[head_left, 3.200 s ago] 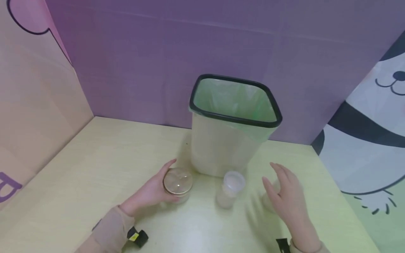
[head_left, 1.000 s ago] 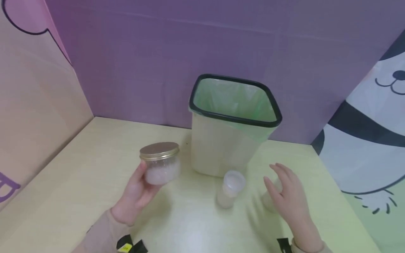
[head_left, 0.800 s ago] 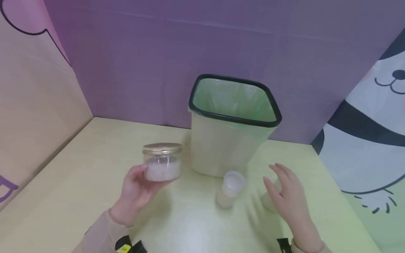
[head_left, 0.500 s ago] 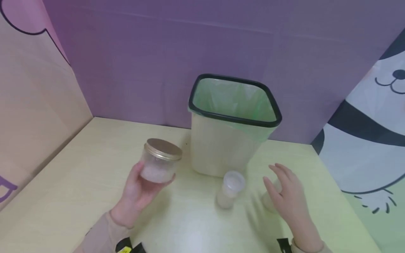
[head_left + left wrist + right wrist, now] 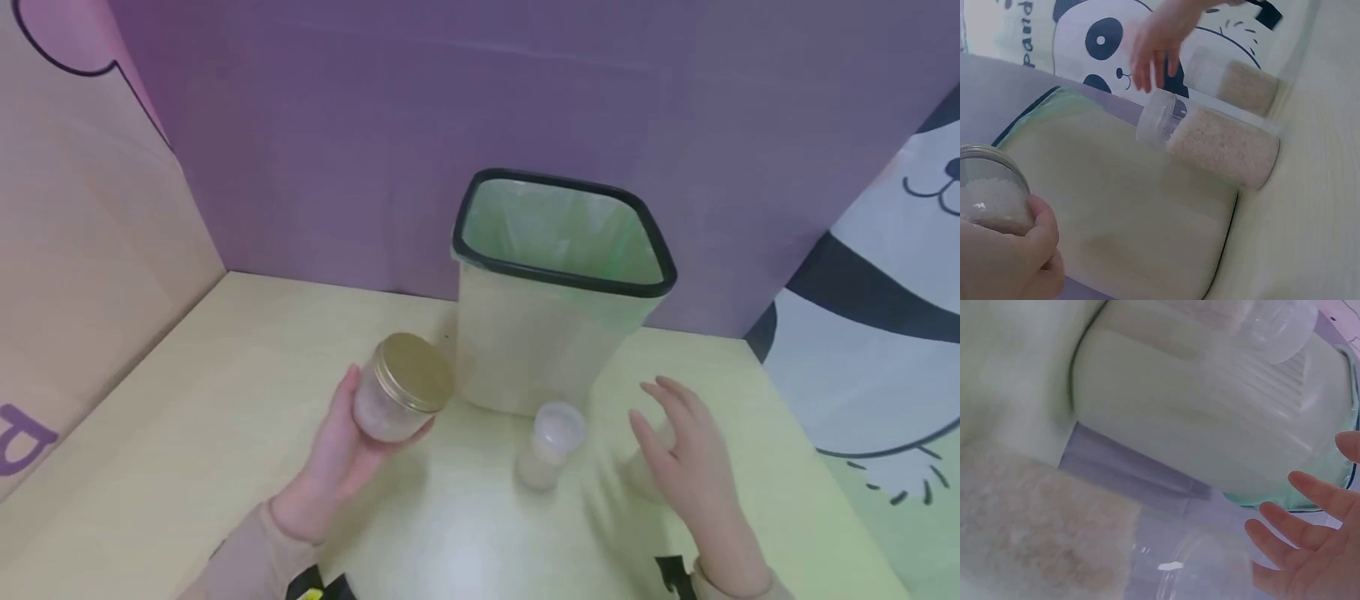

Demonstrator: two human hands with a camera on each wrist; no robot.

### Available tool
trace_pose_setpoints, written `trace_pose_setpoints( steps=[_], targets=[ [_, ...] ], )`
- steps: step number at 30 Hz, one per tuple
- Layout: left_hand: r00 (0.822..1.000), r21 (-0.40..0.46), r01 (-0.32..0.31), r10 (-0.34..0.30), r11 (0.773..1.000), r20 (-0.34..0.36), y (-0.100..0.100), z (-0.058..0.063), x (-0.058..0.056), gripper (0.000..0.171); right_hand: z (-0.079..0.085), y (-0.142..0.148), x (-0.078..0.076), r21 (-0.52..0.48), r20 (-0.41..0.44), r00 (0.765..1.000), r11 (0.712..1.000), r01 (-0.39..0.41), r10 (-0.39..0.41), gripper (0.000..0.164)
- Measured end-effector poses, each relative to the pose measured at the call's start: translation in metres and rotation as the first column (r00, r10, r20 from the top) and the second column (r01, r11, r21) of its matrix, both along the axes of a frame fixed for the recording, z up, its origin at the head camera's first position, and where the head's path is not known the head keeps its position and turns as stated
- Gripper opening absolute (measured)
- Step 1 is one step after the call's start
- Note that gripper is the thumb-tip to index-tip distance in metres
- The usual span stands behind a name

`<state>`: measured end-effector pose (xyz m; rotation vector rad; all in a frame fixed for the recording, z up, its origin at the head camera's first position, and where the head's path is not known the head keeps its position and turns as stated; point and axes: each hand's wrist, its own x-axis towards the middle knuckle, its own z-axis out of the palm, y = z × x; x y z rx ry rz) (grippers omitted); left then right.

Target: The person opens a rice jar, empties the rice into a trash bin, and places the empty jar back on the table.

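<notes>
My left hand [image 5: 330, 467] grips a clear round jar [image 5: 386, 408] with a gold screw lid [image 5: 420, 372], tilted with the lid turned toward the head camera and to the right. White grains [image 5: 991, 197] show inside it in the left wrist view. My right hand [image 5: 697, 467] is held with fingers spread and relaxed, holding nothing. Beside and partly behind it stands a clear jar [image 5: 645, 475] of pinkish grains, mostly hidden in the head view; the left wrist view shows this jar [image 5: 1244, 87] better. Between the hands stands a tall clear jar [image 5: 542, 468] of pinkish grains with a translucent lid.
A pale waste bin [image 5: 532, 342] with a black rim and green liner stands behind the jars. The light wooden table [image 5: 262, 358] ends at a purple backdrop [image 5: 337, 150]. A panda print [image 5: 862, 375] covers the right side.
My left hand has lifted the gold-lidded jar off the table and turned it about; over the last half second its lid has tipped toward the head camera. My right hand has stayed about in place.
</notes>
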<state>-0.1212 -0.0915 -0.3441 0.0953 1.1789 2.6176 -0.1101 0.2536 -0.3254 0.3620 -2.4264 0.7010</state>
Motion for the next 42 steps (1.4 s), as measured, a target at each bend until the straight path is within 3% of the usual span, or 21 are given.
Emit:
trace_pose_setpoints(
  steps=[3,6,10,13,15,17,19,22,24,27,30,32,38,42],
  targets=[
    [0.999,-0.114,-0.036,0.036,0.993,-0.004,0.007,0.001,0.004,0.052,0.007,-0.007,0.001,-0.029,-0.015,1.0,0.999,-0.015,0.015,0.037],
    [0.998,-0.19,-0.064,0.065,0.98,-0.001,0.011,0.001,0.009,0.053,0.012,-0.017,0.002,-0.099,-0.022,0.996,0.992,-0.084,0.082,0.036],
    [0.997,-0.272,-0.077,0.075,0.959,-0.017,0.015,0.001,0.013,0.064,0.019,-0.035,0.006,-0.239,0.006,0.978,0.95,-0.203,0.211,0.038],
    [0.996,-0.329,-0.088,0.073,0.94,-0.057,0.017,0.001,0.015,0.069,0.022,-0.049,0.008,-0.289,0.04,0.964,0.927,-0.239,0.261,0.04],
    [0.992,-0.378,-0.109,0.077,0.919,-0.099,0.019,0.001,0.016,0.068,0.024,-0.058,0.009,-0.287,0.075,0.96,0.928,-0.239,0.27,0.04],
    [0.983,-0.439,-0.145,0.079,0.886,-0.165,0.019,0.001,0.016,0.064,0.025,-0.067,0.011,-0.296,0.127,0.95,0.925,-0.237,0.284,0.04],
    [0.967,-0.513,-0.196,0.076,0.836,-0.245,0.019,0.0,0.016,0.059,0.024,-0.076,0.012,-0.306,0.178,0.934,0.919,-0.248,0.311,0.042],
    [0.925,-0.597,-0.293,0.062,0.747,-0.376,0.018,-0.002,0.016,0.049,0.02,-0.091,0.013,-0.336,0.237,0.892,0.894,-0.296,0.384,0.045],
    [0.899,-0.615,-0.333,0.044,0.715,-0.436,0.018,-0.004,0.016,0.045,0.016,-0.101,0.014,-0.361,0.267,0.858,0.871,-0.333,0.439,0.049],
    [0.883,-0.61,-0.345,0.027,0.713,-0.468,0.019,-0.006,0.017,0.041,0.011,-0.113,0.016,-0.375,0.349,0.813,0.865,-0.334,0.466,0.057],
    [0.89,-0.606,-0.317,0.009,0.73,-0.456,0.02,-0.006,0.019,0.04,0.008,-0.121,0.018,-0.381,0.42,0.78,0.87,-0.313,0.464,0.066],
    [0.889,-0.601,-0.304,-0.005,0.739,-0.457,0.021,-0.006,0.02,0.04,0.008,-0.125,0.019,-0.381,0.436,0.77,0.871,-0.311,0.466,0.069],
    [0.878,-0.579,-0.281,-0.038,0.766,-0.476,0.023,-0.009,0.021,0.039,0.006,-0.132,0.02,-0.38,0.453,0.772,0.88,-0.285,0.446,0.08],
    [0.854,-0.554,-0.281,-0.06,0.783,-0.517,0.025,-0.014,0.021,0.04,0.004,-0.135,0.017,-0.372,0.442,0.791,0.889,-0.268,0.424,0.083]
  ],
)
